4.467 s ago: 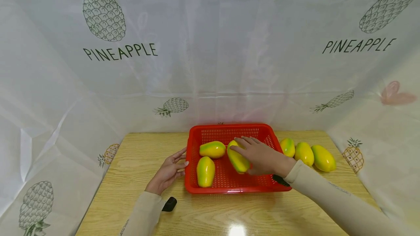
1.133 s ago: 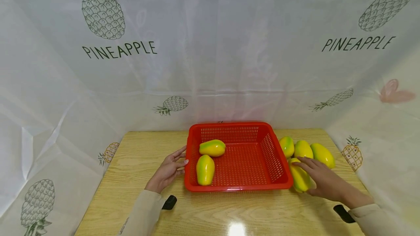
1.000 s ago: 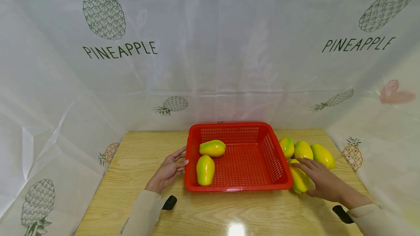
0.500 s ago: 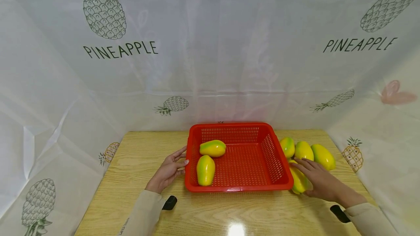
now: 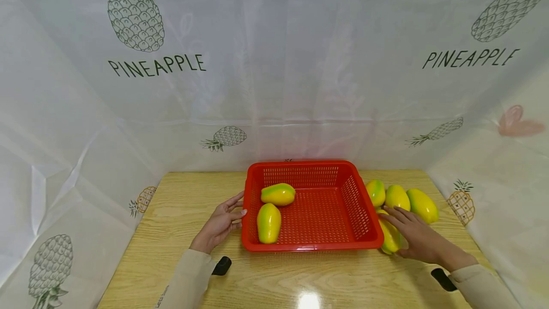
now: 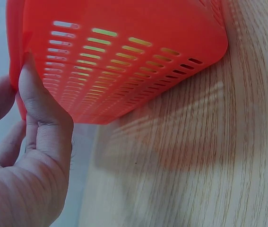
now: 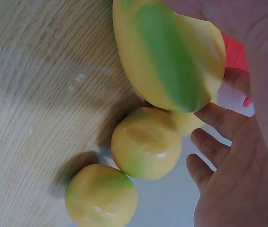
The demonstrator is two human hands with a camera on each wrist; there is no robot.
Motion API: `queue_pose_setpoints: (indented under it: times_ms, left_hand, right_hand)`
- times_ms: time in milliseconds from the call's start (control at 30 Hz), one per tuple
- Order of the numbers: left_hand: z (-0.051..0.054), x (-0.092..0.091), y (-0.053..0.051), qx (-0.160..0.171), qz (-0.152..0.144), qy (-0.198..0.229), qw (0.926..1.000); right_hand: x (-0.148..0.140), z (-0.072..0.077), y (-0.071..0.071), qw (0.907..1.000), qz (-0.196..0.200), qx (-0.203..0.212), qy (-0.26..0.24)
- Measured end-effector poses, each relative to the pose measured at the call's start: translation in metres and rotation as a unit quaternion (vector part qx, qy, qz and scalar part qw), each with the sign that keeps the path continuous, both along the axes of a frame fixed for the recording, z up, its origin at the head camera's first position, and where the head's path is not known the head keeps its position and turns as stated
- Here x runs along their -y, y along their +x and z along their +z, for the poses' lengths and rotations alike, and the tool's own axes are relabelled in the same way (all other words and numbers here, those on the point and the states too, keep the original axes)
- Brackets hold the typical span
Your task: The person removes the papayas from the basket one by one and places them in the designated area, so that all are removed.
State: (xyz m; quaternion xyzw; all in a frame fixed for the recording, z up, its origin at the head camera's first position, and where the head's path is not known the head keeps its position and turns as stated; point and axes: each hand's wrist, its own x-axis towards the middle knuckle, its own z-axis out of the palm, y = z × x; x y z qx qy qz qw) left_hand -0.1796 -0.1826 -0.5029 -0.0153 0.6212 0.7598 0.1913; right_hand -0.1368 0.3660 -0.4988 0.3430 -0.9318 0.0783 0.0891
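Note:
A red slotted plastic basket [image 5: 317, 247] stands mid-table. My left hand [image 5: 219, 225] holds its left rim; in the left wrist view the thumb [image 6: 34, 90] lies against the wall just under the rim. Two yellow-green mangoes [image 5: 269, 223] lie in the basket's left part. Right of the basket, my right hand [image 5: 418, 237] holds another mango [image 5: 389, 235], thumb on the near side and fingers over the far side. In the right wrist view this mango [image 7: 169, 56] shows a broad green stripe, and some fingers spread away from it.
Three more mangoes, among them one at the far right [image 5: 422, 205], lie in a row behind the right hand. The light wooden table [image 5: 193, 194] ends at a pale curtain [image 5: 274, 85] printed with pineapples. A black wrist device [image 5: 221, 266] sits below each hand.
The right hand has taken a mango out of the basket's middle and brought it to the right, beside the basket. Lately it shifted slightly leftward. The left hand and basket have stayed put.

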Motion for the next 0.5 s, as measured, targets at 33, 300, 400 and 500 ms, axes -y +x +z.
queue_pose_setpoints:
  times_ms: [33, 300, 400, 500]
  left_hand:
    - [0.0000, 0.0000, 0.0001, 0.000, 0.000, 0.000, 1.0000]
    - [-0.0002, 0.0000, 0.0005, 0.003, 0.001, 0.002, 1.0000]
    - [-0.0007, -0.0003, 0.0002, 0.004, 0.002, -0.002, 1.0000]
    - [-0.0010, -0.0005, 0.0001, 0.005, 0.004, -0.005, 1.0000]
  right_hand:
    - [0.0000, 0.0002, 0.0001, 1.0000, 0.000, -0.001, 0.001]
    - [-0.0018, 0.0002, -0.0001, 0.9999, 0.003, -0.008, 0.007]
    - [-0.0022, 0.0026, -0.0006, 0.9999, 0.009, -0.005, 0.007]
    - [-0.0021, 0.0079, -0.0012, 0.9999, 0.010, 0.001, 0.006]
